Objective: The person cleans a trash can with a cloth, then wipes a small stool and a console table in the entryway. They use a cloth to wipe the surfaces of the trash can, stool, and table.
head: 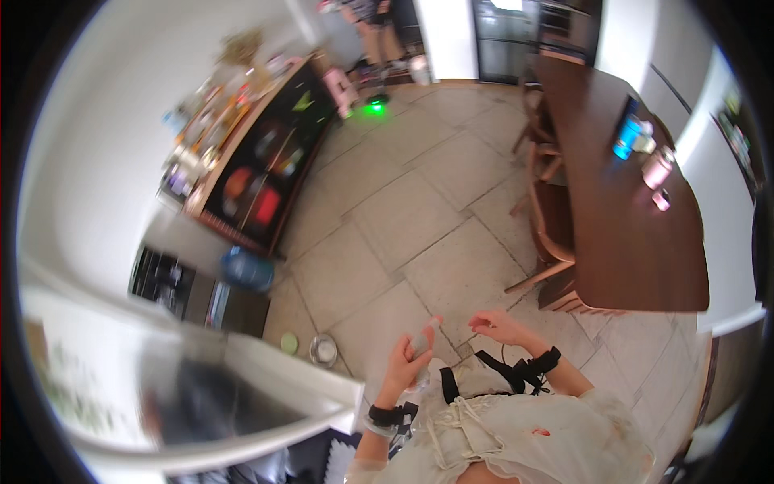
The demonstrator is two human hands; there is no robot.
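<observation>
My left hand (pixel 401 369) is in front of my waist, its fingers curled around a clear, blurred object (pixel 421 346) that looks like plastic. What it is exactly cannot be made out. Just across from it is my right hand (pixel 499 327), with fingers loosely bent and nothing visible in them. Black straps circle both wrists, and a black band (pixel 500 370) hangs by the right one. Below the hands is my cream top (pixel 514 423), which has a small red mark.
A dark wooden table (pixel 635 254) with bottles and a wooden chair (pixel 553 218) stand at right. Along the left are a glass-front cabinet (pixel 266 163), a blue water jug (pixel 247 269) and a metal bowl (pixel 323 351) on the tiles. Another person (pixel 372 30) stands at the far end.
</observation>
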